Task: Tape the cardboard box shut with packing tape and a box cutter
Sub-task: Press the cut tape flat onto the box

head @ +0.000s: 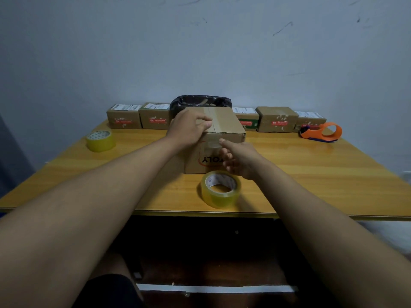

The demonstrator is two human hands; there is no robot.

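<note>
A brown cardboard box (226, 123) stands in the middle of the wooden table, flaps closed, with a strip of clear tape running over its top seam and down the front face. My left hand (189, 127) lies on the box's top left, fingers pressing at the tape. My right hand (238, 160) is at the front face, thumb touching the tape end, fingers spread. A roll of clear yellowish packing tape (221, 188) lies flat just in front of the box. No box cutter is visible.
A second tape roll (101, 140) sits at the table's left. An orange tape dispenser (321, 132) lies at the far right. Several small sealed parcels (277, 122) line the back edge, with a black-bagged bin (200, 103) behind the box. The table's front edge (200, 212) is near.
</note>
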